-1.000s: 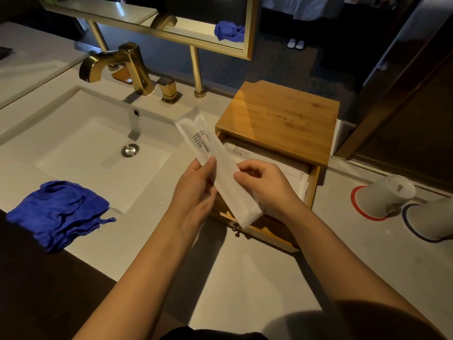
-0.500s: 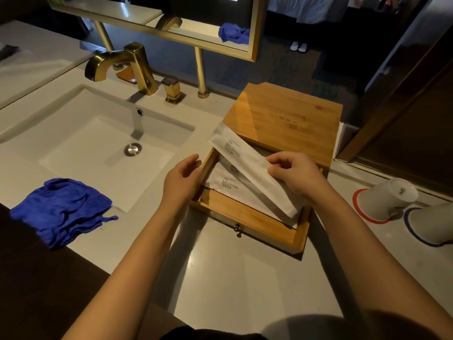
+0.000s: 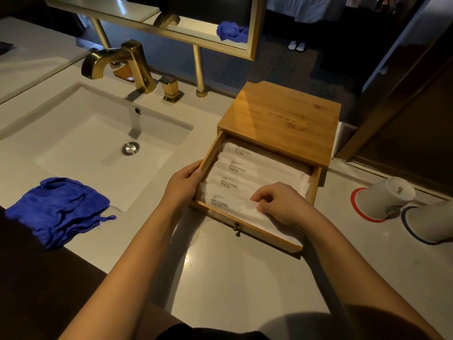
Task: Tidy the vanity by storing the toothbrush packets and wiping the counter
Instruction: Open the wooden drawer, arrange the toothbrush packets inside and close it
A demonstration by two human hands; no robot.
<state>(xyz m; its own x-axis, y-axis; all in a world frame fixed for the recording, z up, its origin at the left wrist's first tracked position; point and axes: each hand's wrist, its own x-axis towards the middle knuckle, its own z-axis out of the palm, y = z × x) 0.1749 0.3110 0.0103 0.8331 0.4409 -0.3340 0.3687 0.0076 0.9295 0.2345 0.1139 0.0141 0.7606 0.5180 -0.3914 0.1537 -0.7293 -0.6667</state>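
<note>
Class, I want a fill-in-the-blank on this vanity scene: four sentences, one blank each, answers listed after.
1. The packets in the open wooden drawer are printed "BRUSHING ____".
2. The left hand grips the drawer's ____ side wall.
3. The crumpled cloth on the counter is ____ in colour.
4. The right hand rests on the packet ____ to the drawer's knob.

Answers: TEETH; left; blue; nearest

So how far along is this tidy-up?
Storing looks nearly done: four toothbrush packets lie in the open drawer. The right hand presses on the nearest packet while the left hand rests on the drawer's side. Left: shutting the drawer and wiping the counter; the blue cloth lies untouched.
</note>
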